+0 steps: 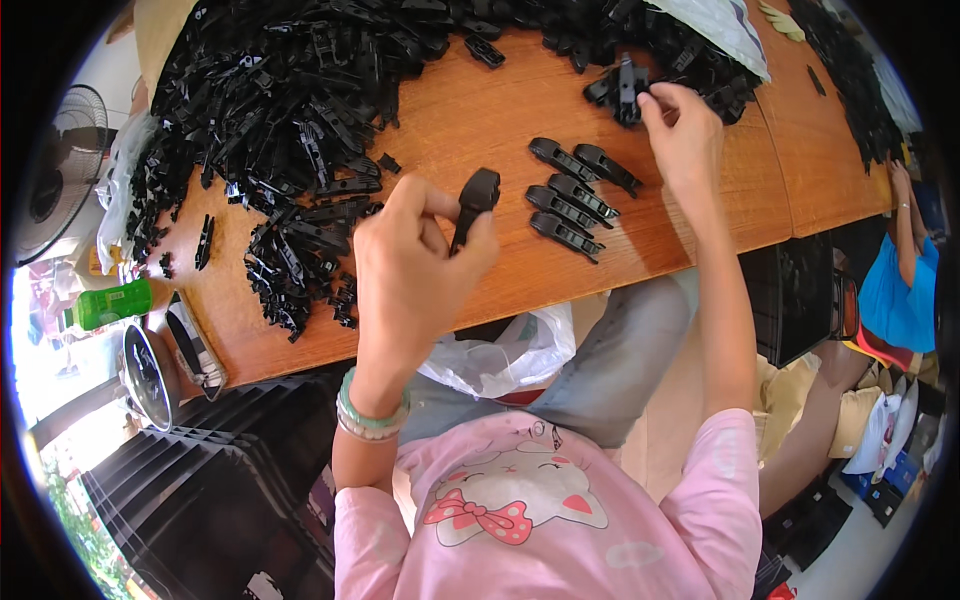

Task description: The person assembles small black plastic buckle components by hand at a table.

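Observation:
My left hand [415,265] is closed around a black plastic clip-shaped part [477,205], held upright above the wooden table [465,110]. Farther right, the fingers of my right hand [685,135] pinch another black plastic part [628,90] at the edge of the far pile. Between my hands several similar black parts [568,200] lie in a small slanted group on the wood. A large heap of black plastic parts [290,110] covers the table's left and far side, with a smaller pile [290,260] of little pieces left of my left hand.
A white plastic bag [520,355] hangs by my lap under the table edge. At the left stand a green bottle [113,303], a fan [70,160] and black stacked crates [215,480]. Another person in blue [900,300] is at the far right, beside more black parts [850,90].

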`<state>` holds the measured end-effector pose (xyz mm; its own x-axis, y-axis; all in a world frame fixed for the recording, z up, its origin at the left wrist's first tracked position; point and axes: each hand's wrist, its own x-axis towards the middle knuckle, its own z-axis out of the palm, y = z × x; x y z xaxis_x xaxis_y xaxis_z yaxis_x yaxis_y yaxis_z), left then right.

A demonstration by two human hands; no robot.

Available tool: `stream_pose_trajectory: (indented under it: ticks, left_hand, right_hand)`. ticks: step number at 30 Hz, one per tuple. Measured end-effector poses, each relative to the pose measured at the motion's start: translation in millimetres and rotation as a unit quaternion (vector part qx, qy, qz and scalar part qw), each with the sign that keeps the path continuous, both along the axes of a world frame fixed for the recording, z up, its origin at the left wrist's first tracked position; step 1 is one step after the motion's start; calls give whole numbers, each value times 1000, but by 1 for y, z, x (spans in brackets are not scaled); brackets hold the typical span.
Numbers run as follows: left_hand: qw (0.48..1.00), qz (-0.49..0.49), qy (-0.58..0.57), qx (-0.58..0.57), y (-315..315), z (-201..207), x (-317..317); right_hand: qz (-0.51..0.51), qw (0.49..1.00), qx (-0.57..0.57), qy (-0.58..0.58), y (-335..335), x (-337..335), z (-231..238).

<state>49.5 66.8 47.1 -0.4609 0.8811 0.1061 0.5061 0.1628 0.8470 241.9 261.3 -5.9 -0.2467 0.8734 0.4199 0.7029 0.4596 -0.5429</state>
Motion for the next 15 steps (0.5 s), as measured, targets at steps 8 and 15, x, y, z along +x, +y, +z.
stream_pose_trajectory:
  ticks: [8, 15]
  left_hand:
    - [960, -15, -281, -13, -49, 7, 14]
    - [893, -11, -450, -30, -65, -8, 25]
  right_hand:
    - [163, 985, 32, 52, -23, 15, 14]
    - [217, 958, 133, -131, 2, 25, 7]
